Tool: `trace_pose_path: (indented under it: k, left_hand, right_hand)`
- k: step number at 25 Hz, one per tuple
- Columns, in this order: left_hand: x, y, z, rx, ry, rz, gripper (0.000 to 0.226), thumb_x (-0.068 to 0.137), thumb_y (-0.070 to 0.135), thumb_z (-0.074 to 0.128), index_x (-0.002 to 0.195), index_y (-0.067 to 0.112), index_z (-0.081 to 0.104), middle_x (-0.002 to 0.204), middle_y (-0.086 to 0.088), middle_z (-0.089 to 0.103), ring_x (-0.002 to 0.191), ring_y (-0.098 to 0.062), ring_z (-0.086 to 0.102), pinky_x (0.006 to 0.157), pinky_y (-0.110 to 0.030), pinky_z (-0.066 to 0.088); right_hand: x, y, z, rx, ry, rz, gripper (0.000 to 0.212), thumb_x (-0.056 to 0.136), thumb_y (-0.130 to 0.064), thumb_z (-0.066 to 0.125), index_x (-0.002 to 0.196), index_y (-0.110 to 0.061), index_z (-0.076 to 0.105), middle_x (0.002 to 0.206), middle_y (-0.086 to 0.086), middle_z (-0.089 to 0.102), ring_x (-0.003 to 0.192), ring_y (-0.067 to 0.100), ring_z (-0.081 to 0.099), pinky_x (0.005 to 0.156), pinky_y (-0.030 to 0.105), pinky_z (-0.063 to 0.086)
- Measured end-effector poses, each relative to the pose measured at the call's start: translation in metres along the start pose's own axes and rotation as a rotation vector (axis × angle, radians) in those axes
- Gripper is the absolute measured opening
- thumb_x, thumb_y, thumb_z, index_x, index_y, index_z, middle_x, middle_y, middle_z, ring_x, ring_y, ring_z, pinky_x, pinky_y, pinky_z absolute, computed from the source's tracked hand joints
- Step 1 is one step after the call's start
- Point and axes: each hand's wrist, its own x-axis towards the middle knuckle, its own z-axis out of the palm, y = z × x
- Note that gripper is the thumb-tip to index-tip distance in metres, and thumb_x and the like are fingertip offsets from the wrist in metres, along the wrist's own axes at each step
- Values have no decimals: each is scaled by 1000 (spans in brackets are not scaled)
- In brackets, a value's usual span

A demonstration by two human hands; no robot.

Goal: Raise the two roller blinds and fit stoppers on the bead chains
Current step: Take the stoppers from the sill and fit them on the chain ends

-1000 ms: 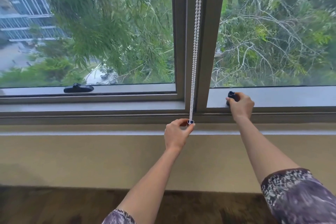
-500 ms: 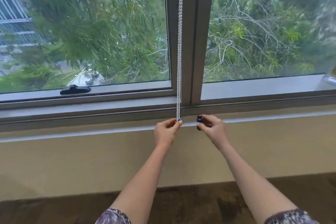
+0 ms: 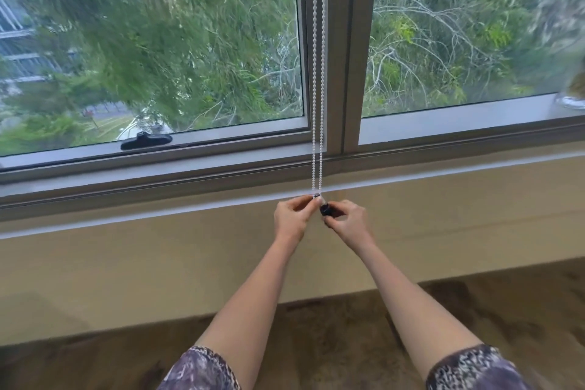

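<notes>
A white bead chain (image 3: 318,73) hangs as a doubled loop down the grey window mullion (image 3: 345,47). My left hand (image 3: 292,215) pinches the bottom of the loop just below the sill line. My right hand (image 3: 346,220) holds a small black stopper (image 3: 326,209) right beside the chain's lower end, almost touching my left fingertips. No blind fabric shows in the view; both window panes are uncovered.
A black window handle (image 3: 146,140) lies on the left pane's lower frame. A grey sill ledge (image 3: 474,165) runs across above a beige wall (image 3: 126,263). Brown carpet (image 3: 332,326) covers the floor below. A blurred object sits at the far right edge (image 3: 574,95).
My right hand took the black stopper from the right window ledge and carried it left to the chain's lower end. My left hand kept its pinch on the chain.
</notes>
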Motion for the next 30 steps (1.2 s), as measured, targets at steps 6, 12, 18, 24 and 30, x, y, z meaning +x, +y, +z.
trace_pose_path:
  k: [6,12,18,24,30]
  left_hand:
    - [-18,5,-8,149,6,42,30,71,40,81,94,21,79,91,6,78,90,-5,72,89,-32,57]
    - [-39,15,-6,409,99,86,40,73,55,71,103,29,76,95,10,78,92,-6,71,84,-29,56]
    - [-46,13,-9,437,74,137,43,77,54,70,111,28,72,99,7,77,96,-8,71,87,-31,56]
    - [-55,9,0,418,124,172,37,77,53,70,108,33,72,93,8,78,91,-10,72,82,-33,58]
    - [-54,10,5,388,130,157,29,76,48,70,101,33,74,89,6,78,89,-14,73,78,-33,58]
  right_hand:
    - [-18,-10,5,73,36,4,24,72,-8,76,95,-10,76,88,8,72,81,19,69,80,27,52]
    - [-33,-12,9,83,81,-60,19,74,-13,76,93,-14,77,79,3,72,77,14,68,76,23,51]
    - [-39,-10,12,194,53,3,12,76,-17,74,87,-19,78,71,-6,72,73,4,69,70,17,51]
    - [-43,-10,8,341,10,32,32,75,-10,70,103,-25,70,85,-2,76,81,14,73,73,41,62]
    - [-48,-4,9,227,66,-42,53,70,-22,71,113,-46,48,80,-12,76,77,1,72,73,29,59]
